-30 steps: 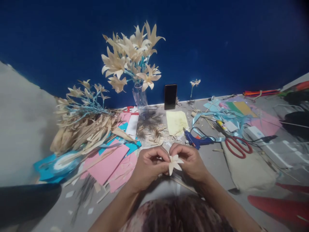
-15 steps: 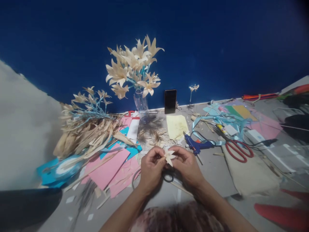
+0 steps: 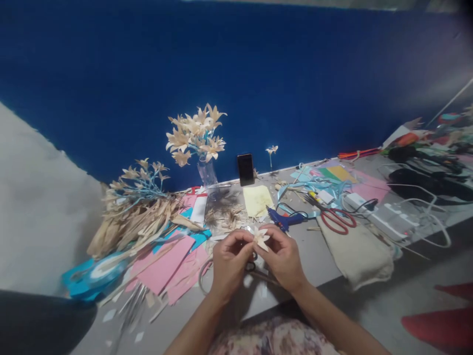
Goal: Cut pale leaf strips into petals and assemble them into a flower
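A small cream handmade flower [image 3: 262, 239] with pointed petals is held in front of me, above the near part of the table. My left hand [image 3: 233, 259] is closed, its thumb and forefinger pinched at the flower's left side. On the other side, my right hand [image 3: 284, 256] grips the same flower between thumb and fingers. The fingers partly hide its base. Below the hands lies a pair of dark-handled scissors [image 3: 251, 266], mostly covered from view. Just beyond them is a blue glue gun [image 3: 286, 219] on the table.
Similar flowers stand in a clear vase [image 3: 207, 172]; more lie on dried husks [image 3: 129, 229] at left. Pink paper [image 3: 166, 261] spreads nearby. A phone [image 3: 246, 169] leans on the blue wall. Red-handled scissors [image 3: 339, 221], a folded cloth [image 3: 360, 256] and a power strip [image 3: 393, 222] lie right.
The camera view has shifted, showing more of the right side. Both hands keep hold of the flower, which is tilted slightly differently between the fingers.
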Tool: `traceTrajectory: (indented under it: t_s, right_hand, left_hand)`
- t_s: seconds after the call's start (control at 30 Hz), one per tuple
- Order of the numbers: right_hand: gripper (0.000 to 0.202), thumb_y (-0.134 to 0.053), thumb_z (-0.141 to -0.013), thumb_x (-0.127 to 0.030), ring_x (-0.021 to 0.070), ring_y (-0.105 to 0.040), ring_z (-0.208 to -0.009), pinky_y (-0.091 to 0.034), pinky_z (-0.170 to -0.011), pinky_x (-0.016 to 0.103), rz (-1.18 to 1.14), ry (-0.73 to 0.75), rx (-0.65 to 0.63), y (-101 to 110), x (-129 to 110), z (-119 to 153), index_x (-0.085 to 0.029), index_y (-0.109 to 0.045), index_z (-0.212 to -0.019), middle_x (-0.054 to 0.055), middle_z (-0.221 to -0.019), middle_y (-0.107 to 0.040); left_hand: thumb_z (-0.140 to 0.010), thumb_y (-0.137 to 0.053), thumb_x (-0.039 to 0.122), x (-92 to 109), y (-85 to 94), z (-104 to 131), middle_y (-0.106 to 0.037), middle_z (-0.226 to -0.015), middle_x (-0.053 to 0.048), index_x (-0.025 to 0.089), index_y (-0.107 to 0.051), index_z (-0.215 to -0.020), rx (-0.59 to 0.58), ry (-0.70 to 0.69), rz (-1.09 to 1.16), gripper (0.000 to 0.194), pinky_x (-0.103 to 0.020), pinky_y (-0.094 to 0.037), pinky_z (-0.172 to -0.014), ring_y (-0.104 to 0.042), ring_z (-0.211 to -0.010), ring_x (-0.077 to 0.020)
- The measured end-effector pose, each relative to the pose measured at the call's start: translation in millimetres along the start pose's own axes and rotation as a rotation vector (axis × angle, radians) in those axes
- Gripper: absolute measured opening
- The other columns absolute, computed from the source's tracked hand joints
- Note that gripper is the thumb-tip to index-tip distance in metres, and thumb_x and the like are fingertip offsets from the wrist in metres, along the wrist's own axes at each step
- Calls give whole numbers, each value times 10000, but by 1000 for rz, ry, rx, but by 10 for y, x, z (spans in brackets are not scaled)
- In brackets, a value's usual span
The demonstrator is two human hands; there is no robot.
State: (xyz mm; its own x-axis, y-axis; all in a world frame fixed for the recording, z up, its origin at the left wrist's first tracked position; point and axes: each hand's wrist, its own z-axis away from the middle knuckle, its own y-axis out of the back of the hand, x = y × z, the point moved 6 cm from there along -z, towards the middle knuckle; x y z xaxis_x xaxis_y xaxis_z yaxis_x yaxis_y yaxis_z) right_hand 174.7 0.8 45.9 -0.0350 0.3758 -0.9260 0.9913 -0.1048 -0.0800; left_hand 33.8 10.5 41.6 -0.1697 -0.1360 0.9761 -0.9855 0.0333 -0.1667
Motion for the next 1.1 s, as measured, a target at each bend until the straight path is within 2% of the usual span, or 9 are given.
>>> traceTrajectory:
  t_s: [0.13, 0.3, 0.4, 0.53, 0.67, 0.73, 0.83, 1.0, 1.1]
  right_hand:
    - [213, -739, -815, -347, 110, -456, -593, -379, -536, 226, -275, -184, 53, 27, 63, 19, -181, -621, -754, -22, -674, -522]
    - [325, -789, -764, -438, 66, -301, -488, -265, -458, 207, -478, -260, 45, 10, 88, -38, -174, -599, -771, -73, -563, -414]
    - [317, -773, -786, -441, 69, -335, -494, -291, -455, 205, -318, -258, -31, -4, 87, -51, -161, -626, -762, -58, -562, -452]
    - [290, -756, -800, -436, 85, -448, -531, -382, -479, 206, -151, -284, -82, 23, 122, -80, -159, -674, -822, -19, -653, -571]
    - [348, -857, -668, -391, 68, -446, -462, -377, -431, 188, -238, -394, -94, 65, 211, -162, -173, -604, -767, -51, -610, -557]
    - [397, -888, -617, -355, 61, -443, -453, -361, -411, 173, -313, -442, -111, 68, 257, -206, -184, -561, -763, -59, -621, -567]
    - [393, -876, -638, -341, 54, -442, -462, -350, -415, 165, -355, -463, -146, 49, 311, -265, -185, -536, -759, -54, -660, -591]
    - [301, -849, -666, -308, 95, -531, -591, -426, -561, 204, -214, -415, -183, 11, 369, -373, -166, -588, -712, -35, -667, -611]
    - [220, -800, -716, -313, 113, -557, -628, -437, -601, 225, -163, -426, -265, -28, 390, -415, -162, -650, -773, -22, -692, -629]
  left_hand:
    - [-740, -779, 253, -68, -84, 107, -738, -882, -68, 174, -773, -994, -148, 112, 42, 266, -252, -512, -520, -605, -523, -110]
    - [-615, -869, 326, -181, -36, 82, -719, -695, -32, 151, -724, -786, -29, 314, 386, 285, -200, -417, -402, -483, -402, -58]
    - [-610, -869, 344, -120, -26, 44, -707, -708, -19, 163, -712, -826, 23, 312, 339, 322, -202, -428, -403, -522, -446, -79]
    - [-667, -820, 365, 2, -50, -48, -602, -609, 22, 148, -742, -829, 23, 215, 96, 281, -223, -444, -414, -526, -441, -96]
    - [-728, -768, 328, 24, -102, -157, -544, -658, 21, 153, -725, -656, -77, 111, -29, 194, -213, -413, -429, -512, -464, -80]
    - [-752, -753, 305, -43, -105, -192, -526, -665, 16, 150, -692, -579, -127, 122, -38, 240, -209, -394, -437, -502, -488, -78]
    - [-752, -759, 272, -154, -74, -229, -536, -705, 11, 151, -696, -581, -160, 165, 8, 219, -209, -376, -449, -479, -500, -68]
    - [-715, -787, 214, -150, 11, -302, -555, -790, 1, 156, -697, -596, -91, 128, 67, 161, -203, -374, -486, -496, -599, -79]
    - [-690, -812, 215, -185, 91, -321, -526, -718, 23, 149, -659, -632, -4, 177, 85, 176, -199, -371, -481, -475, -566, -74]
